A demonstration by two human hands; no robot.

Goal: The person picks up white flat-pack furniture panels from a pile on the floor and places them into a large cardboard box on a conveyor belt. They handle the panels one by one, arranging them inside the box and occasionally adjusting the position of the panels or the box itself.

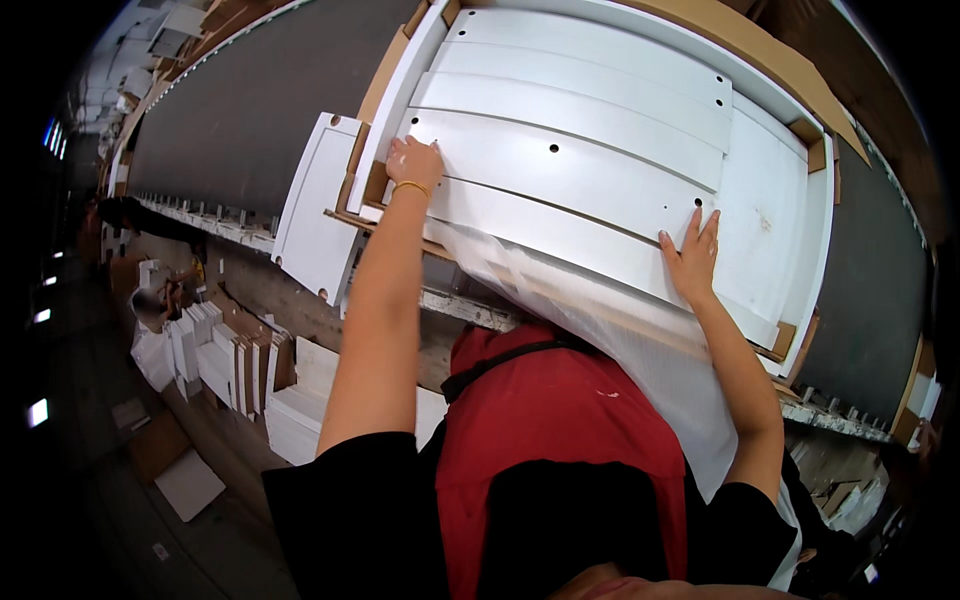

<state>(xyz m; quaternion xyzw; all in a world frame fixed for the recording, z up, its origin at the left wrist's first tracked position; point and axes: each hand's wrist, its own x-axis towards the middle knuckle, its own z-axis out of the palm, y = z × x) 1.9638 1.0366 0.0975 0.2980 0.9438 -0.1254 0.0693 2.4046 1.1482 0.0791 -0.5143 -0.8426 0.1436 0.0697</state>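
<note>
Now we press our left hand and right hand, both flat with open fingers, far apart on the white drilled flat boards stacked in a cardboard tray on the grey conveyor belt; white panel stacks stand on the floor at left.

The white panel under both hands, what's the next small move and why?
Probably slide the white panel a little further into the cardboard box: both the left hand and right hand lie flat on it, and its near edge overhangs the plastic sheet.
</note>
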